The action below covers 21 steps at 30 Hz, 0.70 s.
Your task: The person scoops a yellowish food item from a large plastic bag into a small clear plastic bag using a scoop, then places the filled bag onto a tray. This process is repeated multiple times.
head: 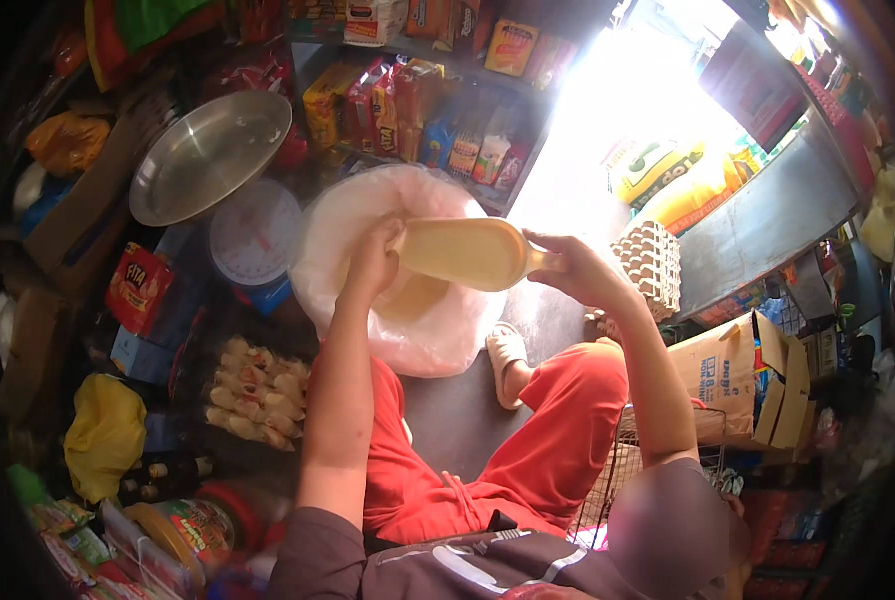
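A pale yellow plastic scoop (466, 251) lies level between my hands, over a container lined with a white plastic bag (432, 341). My left hand (376, 259) is at the scoop's left end, above the bag's opening. My right hand (578, 266) grips the narrow end on the right, just beyond the bag's rim. Yellowish contents (413, 300) show low inside the bag; what they are I cannot tell. Left of the bag stands a dial scale (254, 234), with a round metal pan (211, 157) tilted beside it.
Shelves with packaged snacks (395, 105) rise beyond the bag. Stacked egg trays (646, 266) and an open cardboard box (732, 379) are at the right. Small filled plastic bags (258, 394) lie left of my leg. A person's blurred head (668, 525) is at the lower right.
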Each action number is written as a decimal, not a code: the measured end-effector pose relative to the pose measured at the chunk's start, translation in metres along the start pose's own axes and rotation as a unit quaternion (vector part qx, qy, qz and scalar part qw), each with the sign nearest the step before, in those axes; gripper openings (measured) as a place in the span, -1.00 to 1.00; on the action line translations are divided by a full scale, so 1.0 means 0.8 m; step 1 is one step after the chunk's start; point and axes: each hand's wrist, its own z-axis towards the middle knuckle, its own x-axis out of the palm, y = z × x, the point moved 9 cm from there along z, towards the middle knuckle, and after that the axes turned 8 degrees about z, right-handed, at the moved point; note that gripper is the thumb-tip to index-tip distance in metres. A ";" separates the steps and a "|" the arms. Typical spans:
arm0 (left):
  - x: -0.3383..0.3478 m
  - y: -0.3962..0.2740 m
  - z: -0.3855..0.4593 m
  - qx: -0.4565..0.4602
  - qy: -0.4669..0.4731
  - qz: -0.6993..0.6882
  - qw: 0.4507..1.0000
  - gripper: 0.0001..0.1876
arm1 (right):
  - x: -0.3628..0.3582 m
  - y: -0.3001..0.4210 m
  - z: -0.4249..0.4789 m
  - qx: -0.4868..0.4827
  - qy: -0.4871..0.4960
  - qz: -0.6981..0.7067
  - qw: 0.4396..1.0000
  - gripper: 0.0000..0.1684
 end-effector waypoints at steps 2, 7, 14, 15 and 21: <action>0.014 0.011 0.006 -0.041 0.038 -0.035 0.998 -0.51 | -0.004 0.017 0.008 -0.060 -0.004 -0.077 0.995 -0.34; 0.020 0.007 -0.003 -0.095 0.073 -0.082 0.989 -0.47 | 0.002 0.066 0.040 -0.055 0.039 -0.160 0.985 -0.39; 0.028 0.023 0.001 -0.103 0.090 -0.142 0.980 -0.30 | 0.005 0.130 0.082 -0.075 0.083 -0.344 0.932 -0.51; 0.027 0.022 0.003 -0.083 0.084 -0.140 0.983 -0.29 | 0.006 0.138 0.084 -0.077 0.081 -0.357 0.927 -0.52; 0.020 0.017 -0.002 -0.088 0.039 -0.182 0.979 -0.43 | 0.024 0.158 0.108 -0.044 0.108 -0.437 0.892 -0.57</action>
